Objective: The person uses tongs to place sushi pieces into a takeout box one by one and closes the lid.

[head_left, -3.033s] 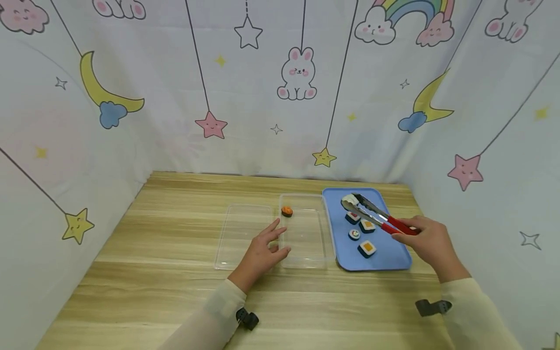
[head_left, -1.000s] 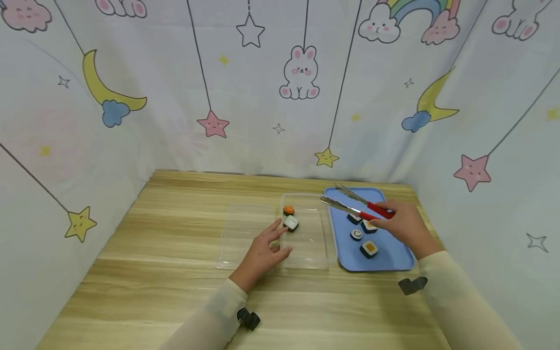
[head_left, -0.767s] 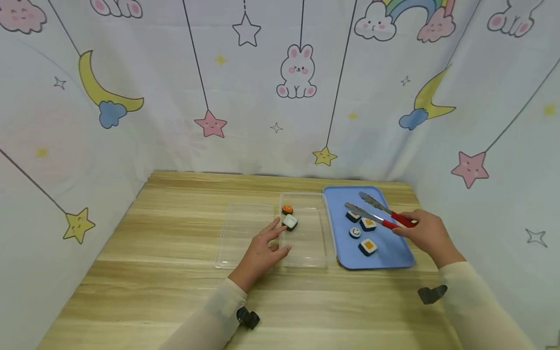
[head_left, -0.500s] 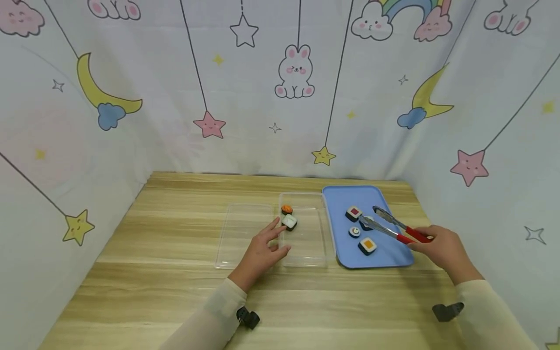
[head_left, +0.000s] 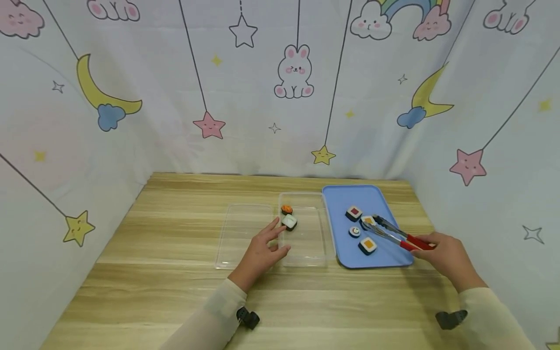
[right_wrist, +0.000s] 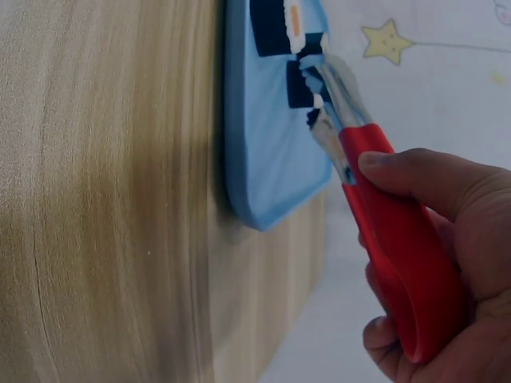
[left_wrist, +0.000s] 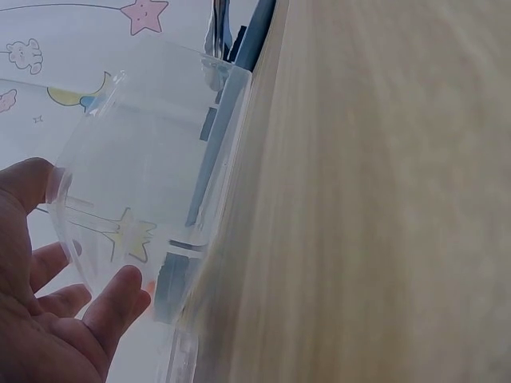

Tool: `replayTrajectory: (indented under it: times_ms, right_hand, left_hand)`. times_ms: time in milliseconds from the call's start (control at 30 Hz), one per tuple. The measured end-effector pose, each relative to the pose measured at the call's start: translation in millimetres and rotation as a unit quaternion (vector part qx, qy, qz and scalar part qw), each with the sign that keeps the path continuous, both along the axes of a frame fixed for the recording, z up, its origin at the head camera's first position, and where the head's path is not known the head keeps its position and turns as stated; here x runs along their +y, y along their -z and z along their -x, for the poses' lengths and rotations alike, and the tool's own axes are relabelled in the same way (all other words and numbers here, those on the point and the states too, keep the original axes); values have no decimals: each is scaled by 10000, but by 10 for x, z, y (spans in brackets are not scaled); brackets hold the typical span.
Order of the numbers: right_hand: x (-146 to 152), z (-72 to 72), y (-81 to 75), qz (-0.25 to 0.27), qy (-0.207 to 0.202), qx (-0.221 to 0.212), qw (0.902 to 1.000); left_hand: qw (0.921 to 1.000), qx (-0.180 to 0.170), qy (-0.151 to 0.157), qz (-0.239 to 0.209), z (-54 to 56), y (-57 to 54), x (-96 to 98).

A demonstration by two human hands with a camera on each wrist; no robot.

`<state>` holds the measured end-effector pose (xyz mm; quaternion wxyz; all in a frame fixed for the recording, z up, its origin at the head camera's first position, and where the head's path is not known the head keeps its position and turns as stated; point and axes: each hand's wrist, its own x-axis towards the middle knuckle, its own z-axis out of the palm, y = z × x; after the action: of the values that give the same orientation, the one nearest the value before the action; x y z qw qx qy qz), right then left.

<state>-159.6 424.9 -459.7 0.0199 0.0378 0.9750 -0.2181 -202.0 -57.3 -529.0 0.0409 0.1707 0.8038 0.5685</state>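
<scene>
My right hand (head_left: 444, 250) grips red-handled metal tongs (head_left: 400, 236) over the blue tray (head_left: 372, 199). The tong tips sit on either side of an orange-topped sushi piece (head_left: 366, 221), seen close in the right wrist view (right_wrist: 299, 84). Three more sushi pieces lie on the tray: a red-topped one (head_left: 353, 213), a round one (head_left: 354, 231) and another orange-topped one (head_left: 367, 245). My left hand (head_left: 261, 249) rests with straight fingers against the clear container (head_left: 306, 243), which holds an orange piece (head_left: 286, 209) and a white piece (head_left: 289, 222). In the left wrist view its fingers (left_wrist: 116, 299) touch the container wall (left_wrist: 144, 183).
A clear lid (head_left: 242, 238) lies flat left of the container. All stand on a wooden table (head_left: 183, 291) closed in on three sides by a printed cloth (head_left: 262, 97). The tray sits near the table's right edge.
The white piece, held in the tongs over the tray before, now lies in the container. The tongs have come back to the tray and lowered around an orange-topped piece. The left hand stays put.
</scene>
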Motion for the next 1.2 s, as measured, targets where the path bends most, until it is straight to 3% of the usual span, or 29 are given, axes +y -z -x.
replayTrajectory:
  times_ms: [467, 733, 1200]
  right_hand:
    - [-49, -23, -26, 74, 50, 116, 9999]
    - [-25, -24, -30, 116, 56, 176, 9998]
    - [-194, 57, -321, 249, -101, 519, 9983]
  left_hand:
    - [9998, 182, -36, 61, -1, 13, -1]
    - [9999, 103, -5, 138, 15, 28, -7]
    - [9999, 118, 30, 16, 14, 26, -6]
